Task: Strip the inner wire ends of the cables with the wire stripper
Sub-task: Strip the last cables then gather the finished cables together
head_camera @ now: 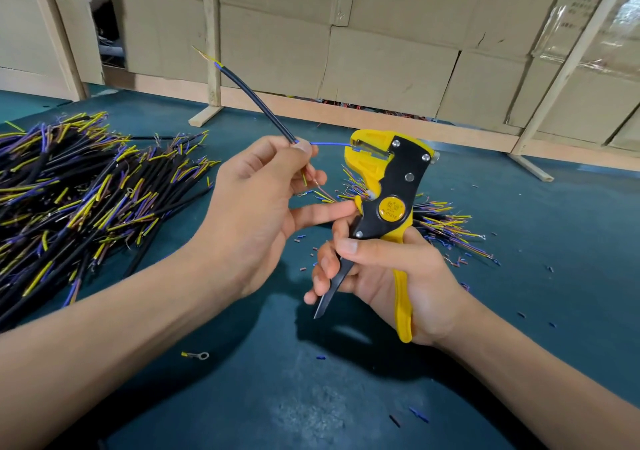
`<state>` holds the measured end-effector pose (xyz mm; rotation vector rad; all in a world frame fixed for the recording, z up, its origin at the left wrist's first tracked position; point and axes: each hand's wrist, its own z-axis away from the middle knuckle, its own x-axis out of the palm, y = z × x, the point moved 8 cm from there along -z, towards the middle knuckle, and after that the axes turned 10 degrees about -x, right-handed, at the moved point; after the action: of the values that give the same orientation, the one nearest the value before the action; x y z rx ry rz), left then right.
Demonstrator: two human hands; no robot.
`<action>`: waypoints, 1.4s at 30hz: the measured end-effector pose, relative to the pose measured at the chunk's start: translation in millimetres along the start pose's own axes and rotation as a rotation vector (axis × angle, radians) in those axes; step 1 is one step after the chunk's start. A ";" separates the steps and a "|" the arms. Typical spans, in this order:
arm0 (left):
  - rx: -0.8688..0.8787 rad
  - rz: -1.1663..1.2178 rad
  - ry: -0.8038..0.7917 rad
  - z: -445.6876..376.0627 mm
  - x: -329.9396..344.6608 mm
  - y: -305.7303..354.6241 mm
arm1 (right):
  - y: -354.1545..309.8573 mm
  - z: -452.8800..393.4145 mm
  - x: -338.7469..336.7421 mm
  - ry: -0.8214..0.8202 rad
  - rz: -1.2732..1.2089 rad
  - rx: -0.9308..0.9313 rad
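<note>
where the blue inner wire enters the head of the wire stripper, it runs level from the left hand into the yellow front of the tool, held above the table.
cable: black sheath, pinched at its near end between thumb and forefinger of the left hand; the body rises up and to the left, with bare strands showing at the far tip. further inner wires, one yellow, hang below the pinch by the other fingers. one finger of that hand points straight toward the stripper's pivot.
wire stripper: yellow and black, upright, round yellow badge at the pivot. right hand curled round both handles, thumb across the black handle, yellow handle in the palm.
table: dark teal surface below both hands.
pile of cables: black, with yellow, blue and brown ends, lying at the left of the table.
second pile: smaller, lying behind the right hand.
insulation scraps: short blue and dark bits, scattered over the table.
ring terminal: loose, with a yellow sleeve, near the left forearm.
cardboard boxes: stacked behind wooden posts at the back.
</note>
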<state>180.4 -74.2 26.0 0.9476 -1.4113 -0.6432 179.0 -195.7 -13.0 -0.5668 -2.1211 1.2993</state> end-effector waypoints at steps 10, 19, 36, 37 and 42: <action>0.051 -0.100 0.012 -0.7 -0.1 5.7 | 3.0 -0.1 -2.8 0.001 0.024 -0.008; 0.050 -0.114 0.015 0.5 0.0 5.6 | 4.2 0.5 -6.3 0.014 0.043 0.002; 0.058 -0.120 -0.005 1.2 2.1 5.8 | 2.6 0.2 -5.7 0.068 0.048 0.016; 0.059 -0.121 -0.008 1.3 2.3 5.8 | 2.5 0.0 -5.2 0.067 0.045 0.019; 0.049 -0.094 -0.008 0.8 2.6 6.8 | -0.2 1.1 -7.9 0.164 0.110 0.038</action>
<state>178.8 -73.0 33.0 1.0564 -1.4015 -0.6854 184.1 -201.5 -15.3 -0.7569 -1.9507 1.3026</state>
